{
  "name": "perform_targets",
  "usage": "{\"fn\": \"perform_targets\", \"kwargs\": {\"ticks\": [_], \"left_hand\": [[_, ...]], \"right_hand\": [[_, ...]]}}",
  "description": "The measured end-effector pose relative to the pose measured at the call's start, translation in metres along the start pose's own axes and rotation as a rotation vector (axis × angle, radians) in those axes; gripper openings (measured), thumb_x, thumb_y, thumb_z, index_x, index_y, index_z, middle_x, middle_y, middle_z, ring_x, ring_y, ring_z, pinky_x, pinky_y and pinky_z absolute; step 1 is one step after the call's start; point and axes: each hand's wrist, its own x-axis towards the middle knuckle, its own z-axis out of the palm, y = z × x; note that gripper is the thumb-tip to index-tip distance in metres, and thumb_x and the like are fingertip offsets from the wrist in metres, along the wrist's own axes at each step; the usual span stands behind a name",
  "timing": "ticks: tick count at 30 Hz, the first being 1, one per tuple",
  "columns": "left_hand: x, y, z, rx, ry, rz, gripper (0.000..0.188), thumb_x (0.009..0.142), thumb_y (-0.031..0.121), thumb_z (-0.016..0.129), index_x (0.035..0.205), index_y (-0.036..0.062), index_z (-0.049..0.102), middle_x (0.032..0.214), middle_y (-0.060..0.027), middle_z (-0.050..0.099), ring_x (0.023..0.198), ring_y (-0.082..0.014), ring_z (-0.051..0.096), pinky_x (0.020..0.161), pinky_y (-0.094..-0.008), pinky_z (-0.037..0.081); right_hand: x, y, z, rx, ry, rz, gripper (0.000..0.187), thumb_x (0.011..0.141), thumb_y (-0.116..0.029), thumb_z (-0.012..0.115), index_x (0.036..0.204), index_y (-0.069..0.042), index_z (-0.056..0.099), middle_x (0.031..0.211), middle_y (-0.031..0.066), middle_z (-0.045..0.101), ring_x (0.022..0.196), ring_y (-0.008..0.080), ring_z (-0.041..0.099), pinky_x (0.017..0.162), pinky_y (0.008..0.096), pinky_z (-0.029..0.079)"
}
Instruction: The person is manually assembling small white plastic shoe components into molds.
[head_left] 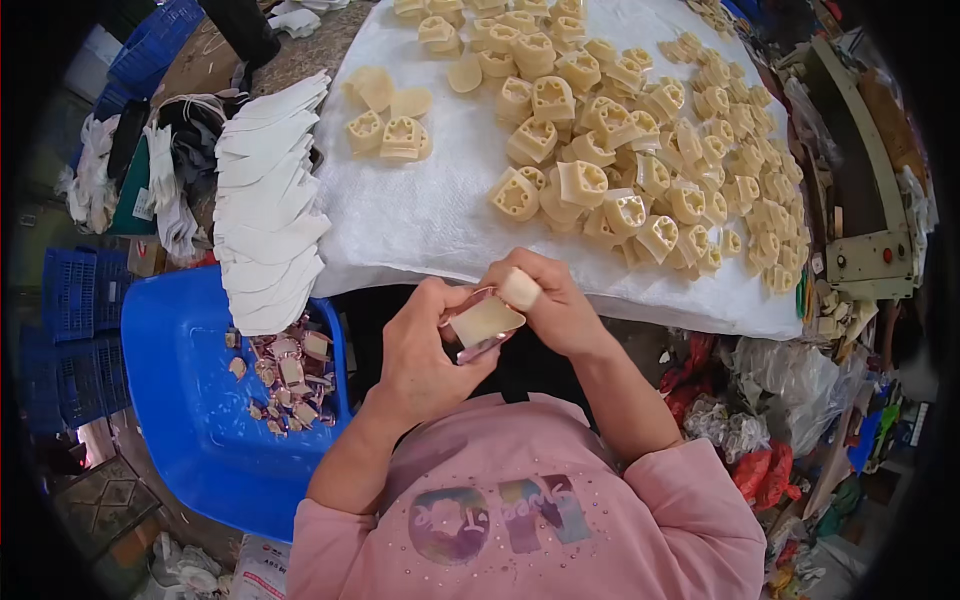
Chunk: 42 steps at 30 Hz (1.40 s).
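In front of my chest both hands are closed on one cream piece (484,322) with a smooth face and shiny pinkish metallic edging. My left hand (425,335) grips its left side, with fingers along the edging. My right hand (556,305) is closed at its upper right corner, its fingers curled and partly hidden. A pale, blunt end (519,289) sticks out at my right thumb; whether it is a covered thumb tip or a separate block, I cannot tell. Just beyond my hands, many cream moulded pieces (584,183) with hollows lie heaped on a white cloth (400,225).
At my left stands a blue tub (190,430) holding small cream pieces with shiny pinkish edging (290,370). Overlapping white fabric pieces (268,215) hang beside the cloth. A greenish metal frame (870,250) stands at the right, above plastic bags (790,390) and red scraps (765,475).
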Motion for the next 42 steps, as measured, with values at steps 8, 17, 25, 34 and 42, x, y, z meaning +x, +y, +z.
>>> {"fn": "perform_targets", "kwargs": {"ticks": [8,17,25,34,42], "left_hand": [[-0.006,-0.001,0.029,0.039,0.237,0.061,0.042,0.058,0.008,0.078,0.087,0.0006,0.048,0.071,-0.0113,0.056,0.058,-0.0242,0.059,0.053,-0.0330,0.048],[-0.003,-0.008,0.028,0.082,0.356,0.090,0.042,0.057,0.006,0.078,0.085,0.0000,0.047,0.070,-0.0120,0.054,0.057,-0.0278,0.058,0.051,-0.0338,0.047],[-0.004,-0.014,0.025,0.213,0.389,0.132,0.042,0.060,0.007,0.078,0.087,-0.0002,0.047,0.070,-0.0116,0.056,0.058,-0.0259,0.058,0.051,-0.0327,0.048],[-0.025,-0.044,-0.026,0.179,0.425,0.077,0.044,0.063,0.004,0.076,0.098,0.0010,0.051,0.081,-0.0096,0.059,0.068,-0.0153,0.059,0.062,-0.0254,0.047],[-0.107,-0.098,-0.093,0.537,0.542,-0.237,0.045,0.064,0.002,0.068,0.105,-0.0004,0.052,0.100,-0.0167,0.054,0.091,-0.0297,0.056,0.080,-0.0351,0.045]], "right_hand": [[-0.006,-0.013,0.016,-0.220,0.167,-0.077,0.020,0.093,-0.016,0.046,0.094,-0.002,0.060,0.083,0.0029,0.061,0.075,0.0127,0.058,0.064,0.0272,0.047],[-0.007,0.003,0.030,0.766,0.094,0.150,0.027,0.095,-0.021,0.044,0.114,-0.003,0.052,0.103,0.0088,0.058,0.090,0.0187,0.058,0.078,0.0304,0.048],[0.000,-0.001,0.042,-0.189,0.248,-0.093,0.030,0.093,-0.020,0.043,0.112,0.000,0.053,0.099,0.0112,0.060,0.088,0.0200,0.058,0.079,0.0307,0.045],[0.043,-0.008,0.035,0.008,0.035,-0.026,0.030,0.093,-0.018,0.048,0.119,-0.002,0.052,0.084,0.0048,0.056,0.069,0.0128,0.052,0.063,0.0257,0.045],[0.099,-0.018,0.070,-0.516,-0.074,-0.220,0.030,0.077,-0.002,0.062,0.107,-0.005,0.057,0.094,0.0127,0.056,0.082,0.0280,0.056,0.071,0.0346,0.047]]}}
